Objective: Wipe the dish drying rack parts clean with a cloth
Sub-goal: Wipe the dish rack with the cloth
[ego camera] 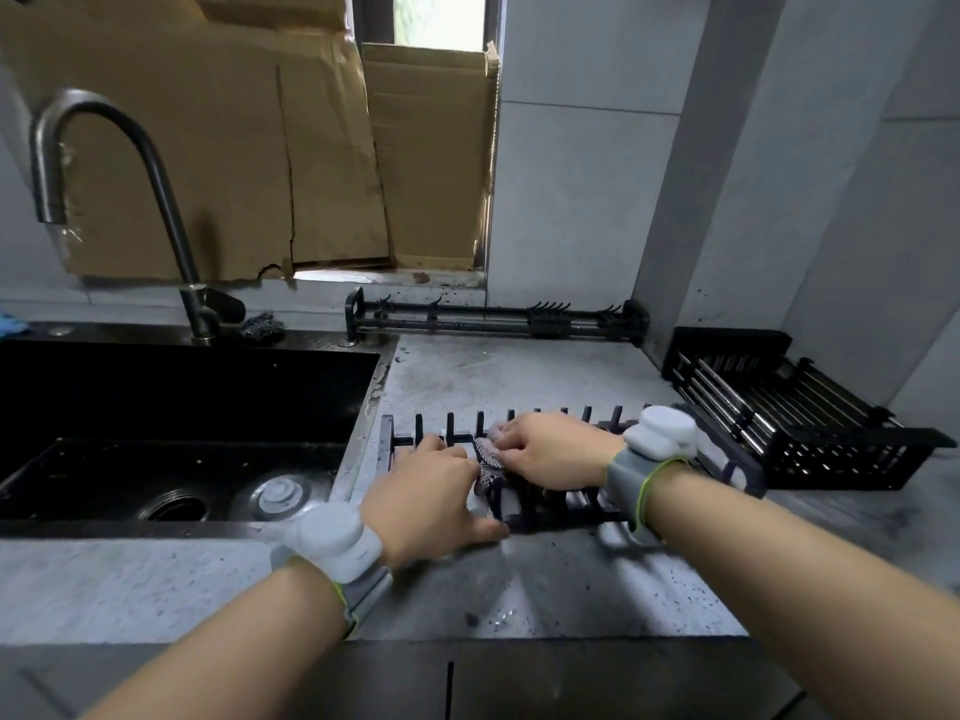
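Pinching a grey cloth (488, 459), the right hand (550, 449) rubs the black pronged rack (561, 511) near the desk's (156, 579) front edge. Left hand (431, 496) grips the rack's near rail.

The black pronged plate rack (545, 506) lies flat on the counter just right of the sink (182, 407), a grey patterned cloth (488, 462) bunched on it. A black basket (795, 413) sits farther right; a black rail (493, 319) lies behind.
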The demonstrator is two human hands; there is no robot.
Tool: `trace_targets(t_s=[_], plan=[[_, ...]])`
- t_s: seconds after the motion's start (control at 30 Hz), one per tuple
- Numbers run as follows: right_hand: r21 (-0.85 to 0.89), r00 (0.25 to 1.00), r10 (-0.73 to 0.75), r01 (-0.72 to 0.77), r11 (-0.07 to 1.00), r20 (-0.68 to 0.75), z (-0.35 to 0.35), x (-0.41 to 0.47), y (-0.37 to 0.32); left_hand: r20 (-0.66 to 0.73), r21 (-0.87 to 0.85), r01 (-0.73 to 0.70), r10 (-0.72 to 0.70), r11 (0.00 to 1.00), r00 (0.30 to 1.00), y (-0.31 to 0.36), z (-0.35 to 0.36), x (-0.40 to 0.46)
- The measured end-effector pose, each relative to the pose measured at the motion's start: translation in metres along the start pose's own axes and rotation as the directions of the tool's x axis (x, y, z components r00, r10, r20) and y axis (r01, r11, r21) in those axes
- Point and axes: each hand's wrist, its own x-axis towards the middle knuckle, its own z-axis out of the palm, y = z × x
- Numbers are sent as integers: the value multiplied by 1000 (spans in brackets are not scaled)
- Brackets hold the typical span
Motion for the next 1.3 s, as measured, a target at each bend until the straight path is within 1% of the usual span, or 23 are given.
trace_targets(t_s=[0.03,0.1,0.17,0.23,0.3,0.33,0.43,0.5,0.57,0.6,0.73,0.87,0.97,1.13,1.3], plan=[[-12,1000,-2,2,1000,-1,1,2,-1,3,-1,9,-9,1000,1000,1,0,1],[12,998,45,-44,999,-36,-12,6,-3,4,0,23,-23,1000,1000,4,0,2],[89,993,89,-82,993,-72,-30,10,-3,4,4,37,-37,999,999,8,-2,2],[194,992,75,-53,979,-104,-43,11,-4,1,-5,58,-58,998,998,13,-3,4],[272,995,44,-17,962,-92,-38,16,-7,-11,-33,74,-75,997,997,18,-3,7],[267,997,35,-14,964,-73,-31,19,-9,-24,-43,76,-77,996,997,19,-3,9],[167,997,3,11,986,-79,-7,27,-7,-86,-35,49,-52,998,995,15,-6,4],[137,996,-5,17,991,-85,-2,28,-3,-107,68,12,-5,998,994,1,-15,-3],[101,997,-19,26,995,-73,-3,30,-3,-94,163,-34,49,986,994,-18,-23,-10],[76,998,-20,25,997,-61,-3,32,-4,-75,179,-52,66,983,995,-27,-24,-12],[6,998,-8,8,1000,-67,-4,38,-11,2,114,-97,97,989,995,-42,-14,-14],[-12,997,-24,24,1000,-68,-5,36,-16,-10,48,-90,91,995,996,-42,-5,-15],[35,999,-49,50,998,-21,-16,25,-16,-17,69,-91,93,993,996,-42,-2,-16],[102,996,-38,30,994,82,-27,8,-17,-15,94,-85,87,992,996,-40,-2,-14],[28,994,-29,26,999,106,-22,6,-30,12,74,-72,71,995,997,-40,1,-14]])
